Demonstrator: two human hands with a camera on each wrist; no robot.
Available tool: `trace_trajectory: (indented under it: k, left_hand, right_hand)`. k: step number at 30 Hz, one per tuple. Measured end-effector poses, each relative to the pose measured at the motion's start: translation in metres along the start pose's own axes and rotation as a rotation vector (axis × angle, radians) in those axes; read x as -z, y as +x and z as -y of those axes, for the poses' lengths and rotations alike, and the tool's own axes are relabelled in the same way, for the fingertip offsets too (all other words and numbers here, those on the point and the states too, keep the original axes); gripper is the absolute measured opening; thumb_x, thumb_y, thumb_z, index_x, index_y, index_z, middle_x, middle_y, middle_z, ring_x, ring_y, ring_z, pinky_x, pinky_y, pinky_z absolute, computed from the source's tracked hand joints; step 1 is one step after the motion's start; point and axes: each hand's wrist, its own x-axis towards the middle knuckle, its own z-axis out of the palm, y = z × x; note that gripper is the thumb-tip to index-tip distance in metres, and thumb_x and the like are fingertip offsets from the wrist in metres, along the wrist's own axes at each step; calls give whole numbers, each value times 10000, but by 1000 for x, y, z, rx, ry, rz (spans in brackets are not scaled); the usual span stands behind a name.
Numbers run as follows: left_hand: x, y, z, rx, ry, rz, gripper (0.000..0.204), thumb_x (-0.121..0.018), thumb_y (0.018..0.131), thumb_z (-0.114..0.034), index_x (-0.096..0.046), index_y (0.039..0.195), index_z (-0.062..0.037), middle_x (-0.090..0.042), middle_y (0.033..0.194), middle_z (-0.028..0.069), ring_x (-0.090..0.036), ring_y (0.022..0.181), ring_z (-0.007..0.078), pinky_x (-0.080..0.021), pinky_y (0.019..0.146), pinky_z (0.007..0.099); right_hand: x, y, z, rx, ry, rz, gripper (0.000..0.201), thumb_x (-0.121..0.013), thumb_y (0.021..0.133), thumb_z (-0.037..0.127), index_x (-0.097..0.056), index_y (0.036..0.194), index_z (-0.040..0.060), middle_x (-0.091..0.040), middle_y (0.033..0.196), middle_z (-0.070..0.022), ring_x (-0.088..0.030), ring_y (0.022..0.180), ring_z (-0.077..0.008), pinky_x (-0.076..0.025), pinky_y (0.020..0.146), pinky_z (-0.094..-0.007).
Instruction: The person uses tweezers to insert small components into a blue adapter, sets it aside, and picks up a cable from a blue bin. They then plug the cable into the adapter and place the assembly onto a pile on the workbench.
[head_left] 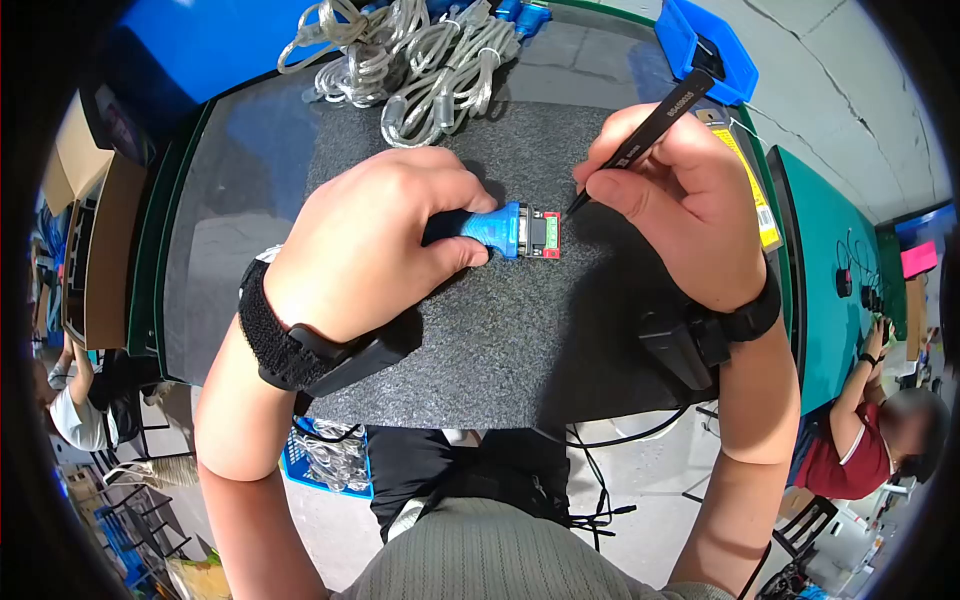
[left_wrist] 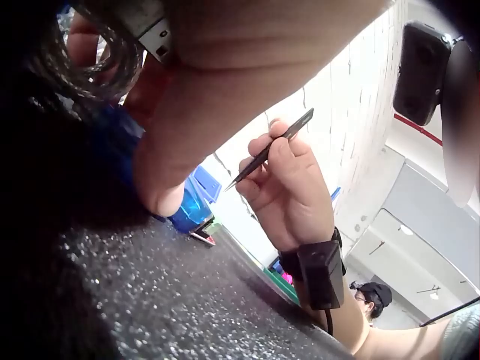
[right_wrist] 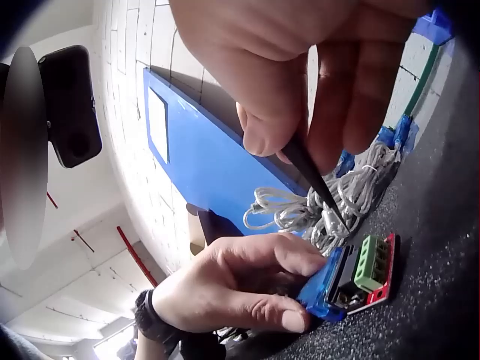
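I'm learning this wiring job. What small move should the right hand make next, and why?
Probably lower the tweezers a little so the tip meets the green terminal block. The right hand holds the tip just above and beside it, not touching, while the left hand grips the blue connector against the mat.

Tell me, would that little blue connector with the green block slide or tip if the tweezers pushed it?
Probably not while held: the left hand grips the blue connector flat on the grainy black mat, which looks grippy. Let go, it would likely shift easily, being small and seemingly light. It looks rigid; the pointed tweezers in the right hand could perhaps scratch its green terminal block.
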Motion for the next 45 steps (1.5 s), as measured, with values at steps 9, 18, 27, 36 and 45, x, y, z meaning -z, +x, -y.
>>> trace_trajectory:
  k: [9, 18, 27, 36, 45]
  left_hand:
    - [0, 0, 3, 8, -22, 23, 309, -812, 695, -58, -689, 978, -31, -659, 935, 112, -638, 902, 322, -500, 780, 374]
    - [0, 0, 5, 2, -33, 28, 311, -811, 699, -64, -688, 984, -32, -654, 927, 115, -632, 898, 327, -498, 780, 375]
    - [0, -1, 3, 13, -39, 32, 314, -809, 700, -60, -679, 985, -27, -652, 935, 117, -635, 900, 325, -499, 775, 371]
    - [0, 0, 3, 16, -33, 37, 319, -809, 702, -54, -677, 991, -24, -653, 949, 116, -640, 894, 314, -504, 759, 363]
    - [0, 0, 2, 31, -37, 48, 331, -816, 703, -64, -677, 1000, -19, -659, 963, 112, -642, 915, 302, -506, 763, 359]
  right_hand:
    - [-7, 0, -3, 14, 67, -58, 155, -711, 864, 5, -645, 1004, 12, -628, 853, -2, -583, 756, -38, -473, 677, -203]
    - [-7, 1, -6, 39, 36, -49, 148, -717, 863, 11, -654, 997, 12, -628, 851, -2, -587, 738, -40, -474, 665, -206]
    - [-7, 1, -5, 37, 19, -39, 147, -724, 867, 16, -652, 994, 0, -620, 845, -4, -587, 736, -39, -477, 657, -204]
    - [-6, 1, -4, 76, -2, -20, 129, -702, 860, -8, -661, 982, 9, -625, 842, -27, -599, 739, -72, -480, 668, -220]
    - [-5, 1, -1, 103, -8, 14, 125, -683, 853, -28, -659, 970, 10, -636, 839, -35, -607, 744, -82, -490, 677, -230]
